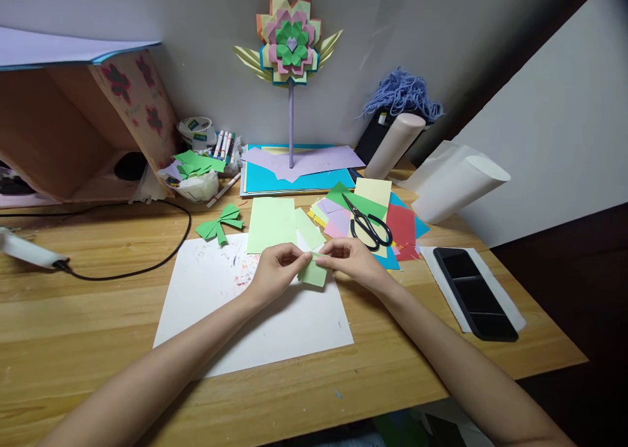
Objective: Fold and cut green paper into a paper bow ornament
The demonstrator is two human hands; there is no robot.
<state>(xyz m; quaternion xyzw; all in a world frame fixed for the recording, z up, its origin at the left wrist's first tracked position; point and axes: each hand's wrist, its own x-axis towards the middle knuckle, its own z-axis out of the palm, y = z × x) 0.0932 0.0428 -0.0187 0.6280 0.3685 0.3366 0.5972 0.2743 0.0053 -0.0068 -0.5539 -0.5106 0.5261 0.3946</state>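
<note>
Between both hands is a small piece of light green paper (pixel 313 275), held above a white sheet (pixel 245 329) marked with coloured specks. My left hand (pixel 277 269) pinches its upper left edge between thumb and finger. At the upper right edge, my right hand (pixel 354 261) pinches it the same way. Just behind lie a larger light green sheet (pixel 271 224) and a narrower green piece (pixel 308 228). Black-handled scissors (pixel 366 223) rest on a pile of coloured paper (pixel 402 224) beyond my right hand. A folded green paper bow (pixel 220 224) lies to the left.
A paper flower (pixel 291 44) stands against the wall on a purple stem. A black phone (pixel 475 293) lies at the right, near a white paper roll (pixel 458 188). On the left are a cable (pixel 147 270), a tub of green scraps (pixel 196 186) and an open box (pixel 53 126).
</note>
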